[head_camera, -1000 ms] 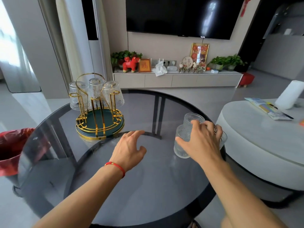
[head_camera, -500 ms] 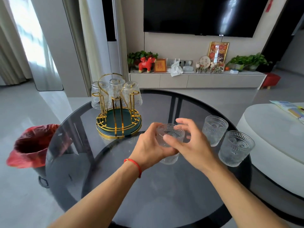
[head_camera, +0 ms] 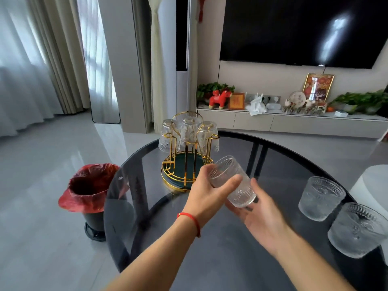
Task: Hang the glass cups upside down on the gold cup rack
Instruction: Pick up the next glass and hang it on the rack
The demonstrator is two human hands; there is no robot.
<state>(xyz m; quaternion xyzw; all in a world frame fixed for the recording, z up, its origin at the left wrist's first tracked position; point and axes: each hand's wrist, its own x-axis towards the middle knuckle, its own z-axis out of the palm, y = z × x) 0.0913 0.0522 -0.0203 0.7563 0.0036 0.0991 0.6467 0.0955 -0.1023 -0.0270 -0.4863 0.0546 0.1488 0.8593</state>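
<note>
The gold cup rack (head_camera: 187, 164) with a green base stands at the far left of the round dark glass table (head_camera: 283, 156). Three ribbed glass cups (head_camera: 190, 129) hang upside down on its far pegs. My left hand (head_camera: 206, 195) grips a ribbed glass cup (head_camera: 232, 181), tilted with its mouth toward the rack, just right of the rack's base. My right hand (head_camera: 261, 219) is open under the cup's bottom, fingers spread. Two more glass cups stand upright on the table at the right, one (head_camera: 321, 198) behind the other (head_camera: 357, 229).
A bin with a red liner (head_camera: 90, 187) stands on the floor left of the table. A white round table (head_camera: 373, 181) edge shows at the far right. A TV console with ornaments (head_camera: 294, 120) lines the back wall.
My right hand brought a cup from the right-side group to the middle, my left hand took it, and it now tilts toward the rack. My right hand has let go. The camera turned left.
</note>
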